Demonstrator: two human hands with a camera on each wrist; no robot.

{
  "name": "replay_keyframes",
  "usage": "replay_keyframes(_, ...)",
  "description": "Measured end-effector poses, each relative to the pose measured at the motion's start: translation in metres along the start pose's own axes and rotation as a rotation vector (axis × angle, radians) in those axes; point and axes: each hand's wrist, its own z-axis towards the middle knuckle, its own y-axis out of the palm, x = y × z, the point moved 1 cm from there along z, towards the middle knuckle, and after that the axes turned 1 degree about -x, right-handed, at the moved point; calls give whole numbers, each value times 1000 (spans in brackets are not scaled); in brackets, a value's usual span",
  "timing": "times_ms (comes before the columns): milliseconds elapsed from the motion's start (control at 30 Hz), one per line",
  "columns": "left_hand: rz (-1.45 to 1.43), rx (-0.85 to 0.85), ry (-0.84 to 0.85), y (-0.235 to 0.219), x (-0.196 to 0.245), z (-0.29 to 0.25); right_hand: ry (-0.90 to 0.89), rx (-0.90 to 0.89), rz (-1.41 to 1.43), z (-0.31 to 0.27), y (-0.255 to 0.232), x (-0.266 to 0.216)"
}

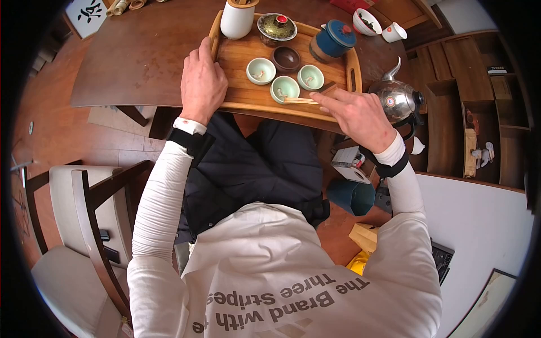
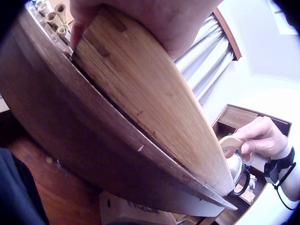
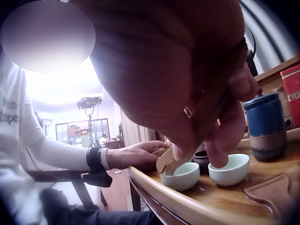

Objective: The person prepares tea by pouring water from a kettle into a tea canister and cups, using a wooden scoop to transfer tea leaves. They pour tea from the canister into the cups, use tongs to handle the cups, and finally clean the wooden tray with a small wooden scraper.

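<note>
My left hand (image 1: 204, 81) grips the left end of the wooden tray (image 1: 236, 97); in the left wrist view its fingers reach over the tray's corner. With my right hand (image 1: 358, 115) I pinch a pair of wooden tea tongs (image 1: 301, 101). Their tips meet the rim of the nearest pale green teacup (image 1: 284, 87), and in the right wrist view the tong ends (image 3: 165, 164) overlap that cup's edge. Two matching teacups, one at the left (image 1: 261, 71) and one at the right (image 1: 310, 78), stand beside it. A dark brown cup (image 1: 286, 58) sits just behind them.
On the tray are a white tool holder (image 1: 237, 21), a lidded patterned bowl (image 1: 276, 31), a blue lidded jar (image 1: 335, 40) and a flat brown piece (image 3: 269, 193). A steel kettle (image 1: 394, 98) stands right of the tray. A white bowl (image 1: 367, 21) lies beyond.
</note>
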Motion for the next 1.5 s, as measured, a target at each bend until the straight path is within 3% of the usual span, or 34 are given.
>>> replay_keyframes(367,-9,-2,4,0,0,0,-89,42,-50,7,6,-3)
replay_keyframes(1100,-24,4,-13,0,-2,0,-13,13,0,10,9,-2)
replay_keyframes(1300,-26,1,-13,-1,0,-1,48,145,263,12,15,17)
replay_keyframes(1367,-24,-5,-18,0,0,0,75,372,614,18,28,26)
replay_keyframes(1400,-25,-2,-16,-1,0,0,75,373,614,17,33,27)
replay_keyframes(1467,-25,1,-14,-1,0,0,414,273,1150,19,42,27)
replay_keyframes(1500,-26,1,-12,0,1,0,412,272,1151,18,45,28)
